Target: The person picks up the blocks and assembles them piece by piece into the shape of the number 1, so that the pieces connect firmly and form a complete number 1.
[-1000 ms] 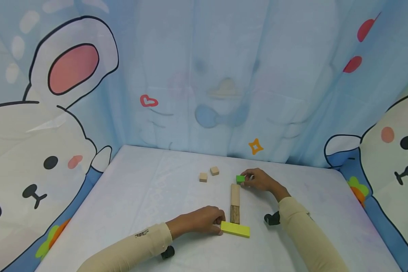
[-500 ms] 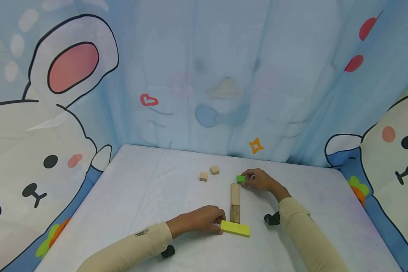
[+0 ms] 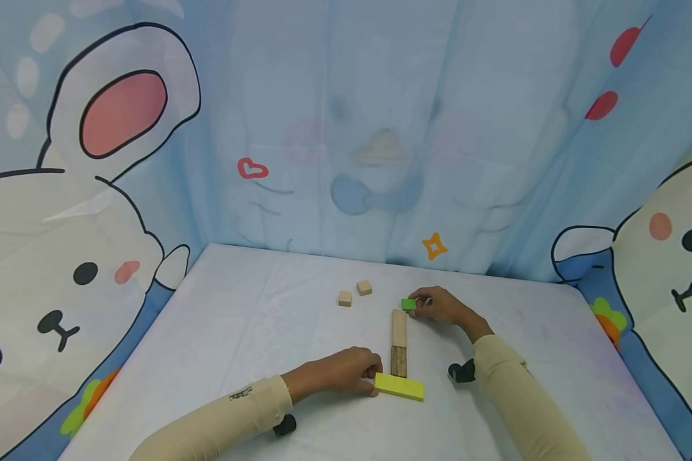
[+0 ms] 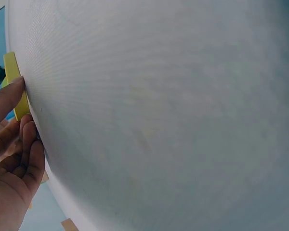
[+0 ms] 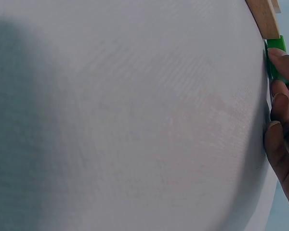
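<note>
My left hand (image 3: 346,371) pinches the left end of a flat yellow block (image 3: 400,387) lying crosswise at the near end of a row. In the left wrist view the thumb lies along the yellow block (image 4: 12,72). Beyond it a darker-grained wooden block (image 3: 398,362) and a paler wooden block (image 3: 399,328) line up end to end, pointing away from me. At the far end my right hand (image 3: 441,305) pinches a small green block (image 3: 408,305) between thumb and fingers. The right wrist view shows the green block (image 5: 276,44) right at the end of the wooden block (image 5: 264,18).
Two small pale wooden cubes, a nearer cube (image 3: 345,298) and a farther cube (image 3: 364,287), sit left of the row's far end. The white-covered table (image 3: 254,320) ends at a blue curtain (image 3: 300,128) with printed cartoon figures. Black wrist devices show beneath both sleeves.
The green block looks slightly lower, its visible front face shorter, with the right hand still pinching it. The left hand and the yellow block hold their place.
</note>
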The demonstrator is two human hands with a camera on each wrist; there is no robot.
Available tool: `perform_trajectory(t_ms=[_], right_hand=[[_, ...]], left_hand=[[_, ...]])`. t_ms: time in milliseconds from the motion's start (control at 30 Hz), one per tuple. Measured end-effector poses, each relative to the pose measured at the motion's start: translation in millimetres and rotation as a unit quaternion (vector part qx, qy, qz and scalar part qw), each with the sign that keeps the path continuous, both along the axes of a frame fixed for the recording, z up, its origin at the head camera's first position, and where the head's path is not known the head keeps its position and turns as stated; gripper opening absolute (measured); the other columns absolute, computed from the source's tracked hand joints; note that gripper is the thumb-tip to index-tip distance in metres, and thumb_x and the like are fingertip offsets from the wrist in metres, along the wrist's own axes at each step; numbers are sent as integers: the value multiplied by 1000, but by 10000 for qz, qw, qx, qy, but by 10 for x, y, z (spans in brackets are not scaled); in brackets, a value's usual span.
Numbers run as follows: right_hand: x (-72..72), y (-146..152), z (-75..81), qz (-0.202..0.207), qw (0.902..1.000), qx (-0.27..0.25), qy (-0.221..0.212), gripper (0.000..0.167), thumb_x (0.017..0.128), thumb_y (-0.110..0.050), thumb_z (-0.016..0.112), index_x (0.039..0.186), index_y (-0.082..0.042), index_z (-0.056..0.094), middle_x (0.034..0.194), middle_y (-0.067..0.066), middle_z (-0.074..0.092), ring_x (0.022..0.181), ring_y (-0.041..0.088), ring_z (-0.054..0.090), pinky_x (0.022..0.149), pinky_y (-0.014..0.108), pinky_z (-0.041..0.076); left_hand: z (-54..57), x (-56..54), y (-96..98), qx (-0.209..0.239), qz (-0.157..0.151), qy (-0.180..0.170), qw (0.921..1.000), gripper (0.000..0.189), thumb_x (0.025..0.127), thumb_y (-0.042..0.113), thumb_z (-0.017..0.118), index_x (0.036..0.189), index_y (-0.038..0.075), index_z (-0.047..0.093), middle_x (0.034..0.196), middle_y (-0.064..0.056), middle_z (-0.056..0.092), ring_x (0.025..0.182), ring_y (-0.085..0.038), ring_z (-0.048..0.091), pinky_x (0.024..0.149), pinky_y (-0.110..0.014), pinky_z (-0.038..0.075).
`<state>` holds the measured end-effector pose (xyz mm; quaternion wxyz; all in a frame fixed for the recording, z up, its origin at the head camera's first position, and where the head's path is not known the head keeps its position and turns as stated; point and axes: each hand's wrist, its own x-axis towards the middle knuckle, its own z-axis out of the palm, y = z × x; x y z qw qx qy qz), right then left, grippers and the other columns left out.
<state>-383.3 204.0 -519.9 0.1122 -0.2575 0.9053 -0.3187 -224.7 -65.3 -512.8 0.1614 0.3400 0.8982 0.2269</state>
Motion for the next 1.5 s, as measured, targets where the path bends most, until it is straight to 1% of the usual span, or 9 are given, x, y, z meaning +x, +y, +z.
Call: perform_trajectory(t_ms=[167,400,700,800,1033,1233,1367,1500], right_hand=[[-8,6,-19,15,10000,48,15,37,86,-18,79,117,0,69,88,4,62,82,17,52,74,32,45],[9,-4,-2,-56,9999,140,-13,37,86,-17,79,118,0,69,88,4,62,83,17,52,75,33,45],[-8,8,26,164,9996,197,92,35,88,-17,77,117,1,69,86,3,63,80,15,52,72,31,44],[-11,9,29,157,9996,210,72,36,88,-17,77,117,1,69,87,3,62,80,16,52,72,32,44],[-6,-2,21,108,9996,253,-35,35,88,-18,77,117,0,69,87,2,62,80,15,52,72,31,44],[-36,8,9,81,9995,289,-133,37,89,-17,76,120,-1,68,88,3,62,81,17,53,73,32,44],[-54,7,-8,42,9993,317,-197,38,89,-18,76,121,-1,67,90,3,62,82,17,53,73,33,44],[-54,-3,-12,-19,9991,378,-210,39,88,-19,77,122,-2,67,91,3,63,82,17,53,73,32,45]], left_hand=[[-11,-3,1,-18,-22,49,10000,30,88,24,79,113,10,68,87,11,58,76,1,49,70,-14,44],[-7,5,2,31,-86,66,9999,31,88,24,79,113,9,68,87,11,59,76,1,50,69,-14,44],[19,3,13,-51,-25,66,10000,32,88,25,79,115,10,68,89,10,59,77,1,49,70,-14,44],[28,10,12,-73,-43,114,9999,32,88,26,79,115,11,68,89,11,59,77,2,49,71,-14,44],[40,18,10,-43,-13,8,10000,32,88,24,79,115,10,68,90,10,60,77,2,50,71,-13,44],[44,8,12,-84,-15,11,10000,33,88,25,79,115,10,68,89,10,60,77,2,50,71,-14,45],[53,3,3,-124,-30,-49,9999,37,88,27,80,118,9,67,91,10,60,78,2,51,72,-14,45],[93,-9,-32,-245,-47,-127,9996,42,87,31,80,120,9,66,94,9,62,82,1,54,75,-15,47]])
